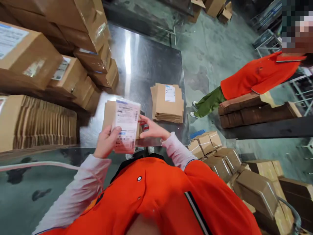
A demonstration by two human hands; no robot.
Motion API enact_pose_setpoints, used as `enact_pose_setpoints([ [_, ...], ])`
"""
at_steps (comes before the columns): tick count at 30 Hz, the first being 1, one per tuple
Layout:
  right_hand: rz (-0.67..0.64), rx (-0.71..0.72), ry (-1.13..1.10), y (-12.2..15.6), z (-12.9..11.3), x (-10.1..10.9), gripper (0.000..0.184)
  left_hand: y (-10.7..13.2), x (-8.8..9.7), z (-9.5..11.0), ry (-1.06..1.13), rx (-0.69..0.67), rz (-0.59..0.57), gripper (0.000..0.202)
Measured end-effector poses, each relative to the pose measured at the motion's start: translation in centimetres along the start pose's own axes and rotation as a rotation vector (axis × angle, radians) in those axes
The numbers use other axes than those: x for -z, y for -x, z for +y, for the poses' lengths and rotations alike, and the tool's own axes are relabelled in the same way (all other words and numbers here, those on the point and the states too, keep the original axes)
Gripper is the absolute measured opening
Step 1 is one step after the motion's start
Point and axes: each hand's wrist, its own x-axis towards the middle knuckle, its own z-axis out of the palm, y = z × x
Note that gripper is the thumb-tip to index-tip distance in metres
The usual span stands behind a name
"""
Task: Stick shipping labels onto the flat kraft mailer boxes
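My left hand grips a stack of printed shipping labels at its left edge, thumb on top. The labels are white with barcodes, pinkish toward the lower end. On the other side is my right hand, thumb and fingers apart, with its fingertips close to the labels' right edge; whether they touch I cannot tell. Beneath the labels lies a flat brown cardboard piece, mostly covered. A small dark object by my right fingertips is largely hidden. Farther right sits a pile of flat cardboard mailers, the top one bearing a label.
The metal table carries stacked cartons and a row of folded cardboard at left. Taped parcels are heaped at lower right. A person in an orange shirt stands beyond the table's right edge.
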Motion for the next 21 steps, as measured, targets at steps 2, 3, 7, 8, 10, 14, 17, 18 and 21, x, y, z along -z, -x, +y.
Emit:
enact_pose_setpoints([
  [2,-0.074,-0.025,-0.279,0.7,-0.3,-7.0,0.073,0.9,-0.2,-0.9,-0.114,0.024,-0.103,0.042],
  [3,0.020,-0.065,-0.356,1.1,-0.4,-9.9,0.058,1.2,-0.3,-1.1,-0.124,0.038,-0.163,0.043],
  [7,0.018,-0.166,-0.383,2.6,-0.7,-14.1,0.043,0.8,-0.1,-1.6,0.069,-0.013,-0.084,0.046],
  [8,0.011,-0.169,-0.354,2.5,-0.9,-13.5,0.047,0.7,0.0,-1.8,0.092,-0.009,-0.039,0.044],
  [10,0.054,-0.118,-0.252,1.5,-1.4,-11.5,0.049,0.5,0.1,-2.4,0.092,0.033,-0.012,0.043],
  [14,0.062,0.051,-0.005,-0.6,-2.5,-8.5,0.025,1.0,-0.7,-4.1,0.066,0.061,0.035,0.044],
  [17,0.088,0.024,0.038,-0.8,-2.4,-8.7,0.025,1.2,-1.6,-5.2,0.003,0.049,0.169,0.048],
  [18,0.106,0.008,0.040,-0.9,-2.2,-9.0,0.024,1.1,-1.8,-5.5,-0.002,0.051,0.199,0.050],
  [21,0.126,0.044,0.101,-2.5,-1.6,-9.3,0.019,0.5,-1.7,-6.0,0.107,0.124,0.094,0.046],
])
